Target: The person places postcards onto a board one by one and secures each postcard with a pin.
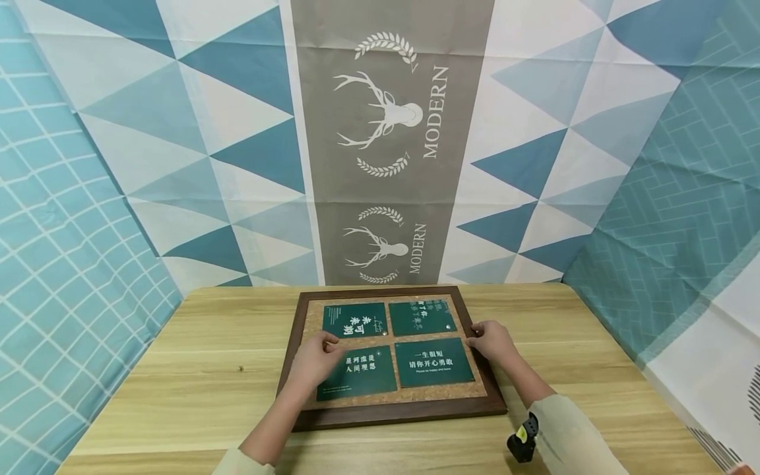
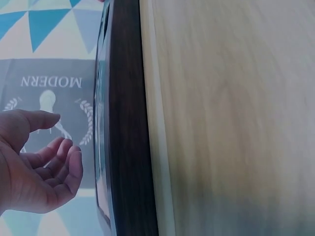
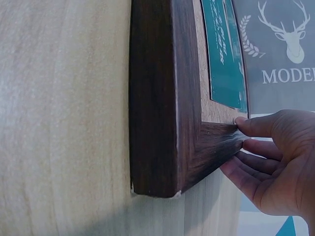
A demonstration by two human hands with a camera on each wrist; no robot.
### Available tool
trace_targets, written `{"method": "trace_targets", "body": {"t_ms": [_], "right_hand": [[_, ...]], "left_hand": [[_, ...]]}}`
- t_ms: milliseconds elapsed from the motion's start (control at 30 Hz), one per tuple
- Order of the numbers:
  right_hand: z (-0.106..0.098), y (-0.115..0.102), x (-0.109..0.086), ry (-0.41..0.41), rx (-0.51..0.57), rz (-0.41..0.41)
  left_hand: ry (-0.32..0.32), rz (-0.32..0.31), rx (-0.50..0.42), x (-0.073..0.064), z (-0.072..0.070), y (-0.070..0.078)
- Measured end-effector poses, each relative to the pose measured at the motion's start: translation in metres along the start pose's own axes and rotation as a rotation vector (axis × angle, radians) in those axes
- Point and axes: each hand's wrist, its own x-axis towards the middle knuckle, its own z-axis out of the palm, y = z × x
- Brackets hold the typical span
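A cork board in a dark brown wooden frame (image 1: 398,413) lies on the table, holding green cards with white writing. At the back are a left card (image 1: 347,315) and a right card (image 1: 418,323); in front are a left card (image 1: 362,379) and a right card (image 1: 436,376). My left hand (image 1: 317,359) is over the board's left part, overlapping the front left card. Its fingers are loosely bent and hold nothing in the left wrist view. With my right hand (image 3: 285,157) I grip the frame's right side, thumb at the inner edge, fingers along the outside.
The light wooden table (image 1: 208,369) extends around the board. Behind it hangs a patterned cloth (image 1: 392,165) with deer heads and the word MODERN; blue tiled-pattern cloths (image 1: 53,231) cover the sides. A black device (image 1: 522,445) sits at the right sleeve.
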Motion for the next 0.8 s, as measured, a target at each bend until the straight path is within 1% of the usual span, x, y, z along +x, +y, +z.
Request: {"method": "trace_targets", "body": {"t_ms": [67,267,500,800], "right_hand": [[0.000,0.000,0.000,0.000,-0.006,-0.003],[-0.001,0.001,0.000,-0.002,-0.014,-0.010],[-0.001,0.001,0.000,-0.002,-0.009,-0.008],[-0.002,-0.001,-0.003,0.007,-0.016,-0.019]], "left_hand": [[0.014,-0.006,0.019,0.000,-0.003,-0.004],[0.050,0.000,0.009,0.002,-0.014,-0.013],[0.041,-0.004,0.001,0.000,-0.027,-0.023],[0.036,-0.003,0.044,0.000,-0.045,-0.038]]}}
